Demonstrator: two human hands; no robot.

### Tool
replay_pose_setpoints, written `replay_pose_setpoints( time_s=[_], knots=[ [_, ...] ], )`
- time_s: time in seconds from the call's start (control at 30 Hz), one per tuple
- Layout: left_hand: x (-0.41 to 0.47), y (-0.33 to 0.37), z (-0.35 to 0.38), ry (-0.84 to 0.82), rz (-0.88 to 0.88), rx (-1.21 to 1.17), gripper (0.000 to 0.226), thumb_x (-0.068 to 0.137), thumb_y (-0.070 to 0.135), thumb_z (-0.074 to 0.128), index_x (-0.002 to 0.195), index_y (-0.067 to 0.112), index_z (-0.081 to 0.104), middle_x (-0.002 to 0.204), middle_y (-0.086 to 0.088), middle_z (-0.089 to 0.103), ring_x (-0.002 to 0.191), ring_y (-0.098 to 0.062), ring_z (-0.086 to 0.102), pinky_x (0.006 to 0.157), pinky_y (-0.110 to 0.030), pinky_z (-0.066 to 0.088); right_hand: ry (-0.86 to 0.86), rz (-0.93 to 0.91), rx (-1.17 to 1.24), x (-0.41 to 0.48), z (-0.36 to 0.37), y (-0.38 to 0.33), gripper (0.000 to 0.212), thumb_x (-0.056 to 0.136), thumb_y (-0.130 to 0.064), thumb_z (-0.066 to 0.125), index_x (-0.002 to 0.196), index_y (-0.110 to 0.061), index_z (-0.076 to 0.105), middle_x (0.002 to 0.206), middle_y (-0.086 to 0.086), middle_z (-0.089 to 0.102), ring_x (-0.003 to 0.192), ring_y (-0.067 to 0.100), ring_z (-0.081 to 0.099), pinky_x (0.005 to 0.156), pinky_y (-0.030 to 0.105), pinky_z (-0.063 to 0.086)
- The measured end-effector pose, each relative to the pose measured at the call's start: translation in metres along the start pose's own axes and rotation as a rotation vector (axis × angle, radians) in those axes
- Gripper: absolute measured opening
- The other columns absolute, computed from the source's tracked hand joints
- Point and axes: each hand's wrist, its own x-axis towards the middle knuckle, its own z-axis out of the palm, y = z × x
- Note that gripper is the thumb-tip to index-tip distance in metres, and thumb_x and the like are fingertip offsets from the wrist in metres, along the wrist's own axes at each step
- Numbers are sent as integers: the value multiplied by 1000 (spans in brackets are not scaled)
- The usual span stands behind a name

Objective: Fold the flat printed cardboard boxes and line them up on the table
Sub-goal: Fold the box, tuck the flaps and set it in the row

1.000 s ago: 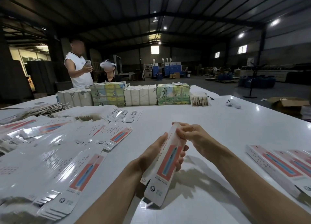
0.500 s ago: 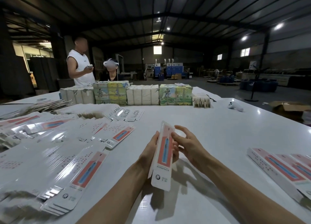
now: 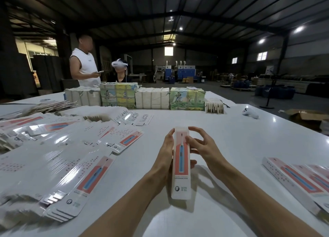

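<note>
gripping box (image 3: pixel 181 165) in left hand (image 3: pixel 163 163), pinching its top end with right hand (image 3: pixel 203 146), toward near edge of tabletop (image 3: pixel 231 139); could buckle crooked if squeezed unevenly.

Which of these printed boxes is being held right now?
The box gripped between the left hand and right hand, held upright. The flat blanks fan across the table at left; the folded boxes lie in a row at right.

Box (image 3: pixel 181 163) upright, seemingly folded; flat boxes (image 3: pixel 58 165) heaped left.
</note>
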Motion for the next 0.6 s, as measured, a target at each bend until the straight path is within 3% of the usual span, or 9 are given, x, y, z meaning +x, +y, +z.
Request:
replay_pose_setpoints(
  time_s=[0.07, 0.13, 0.2, 0.4, 0.47, 0.6],
  knots=[
    [0, 1, 3, -102, -42, -28, 61, 94, 64, 63, 148, 54, 36, 133, -9, 67, 101, -37, 77, 75, -46, 64, -13, 7, 7, -2, -3, -1, 45, 97, -43, 69, 139, -34, 54, 106, -6, 79, 99, 20, 78, 74, 27, 63],
    [2, -2, 4, -153, -36, 20, 104, 82, 42, 86, 154, 61, 13, 142, -4, 53, 103, -33, 77, 77, -43, 64, -28, 14, 13, -3, -5, -3, 47, 95, -46, 69, 140, -36, 56, 110, -6, 79, 102, 20, 77, 77, 31, 64],
    [3, -3, 5, -151, -26, 63, 124, 75, 30, 93, 157, 59, 5, 141, -1, 50, 104, -27, 77, 78, -40, 64, -48, 14, 6, -4, -7, -4, 48, 95, -48, 69, 140, -38, 58, 111, -3, 79, 103, 22, 77, 80, 36, 65],
    [2, -2, 4, -99, -75, 22, 106, 77, 10, 90, 148, 51, 23, 129, -19, 61, 99, -38, 77, 77, -48, 65, -105, 19, -33, -4, -5, -4, 34, 100, -43, 67, 132, -32, 63, 107, 2, 79, 102, 23, 77, 82, 32, 64],
    [1, -3, 3, -106, -73, 55, 101, 79, 6, 86, 147, 46, 23, 123, -21, 62, 94, -35, 78, 72, -43, 65, -121, 31, -53, -2, -6, -2, 28, 102, -38, 66, 127, -25, 65, 107, 3, 79, 102, 24, 77, 84, 33, 64],
    [1, -2, 2, -114, -75, 94, 100, 76, 13, 85, 148, 44, 23, 123, -19, 63, 96, -30, 78, 74, -41, 65, -149, 42, -84, -1, -10, 0, 28, 102, -40, 65, 123, -22, 65, 106, 4, 77, 102, 24, 76, 88, 37, 64]
  ],
)
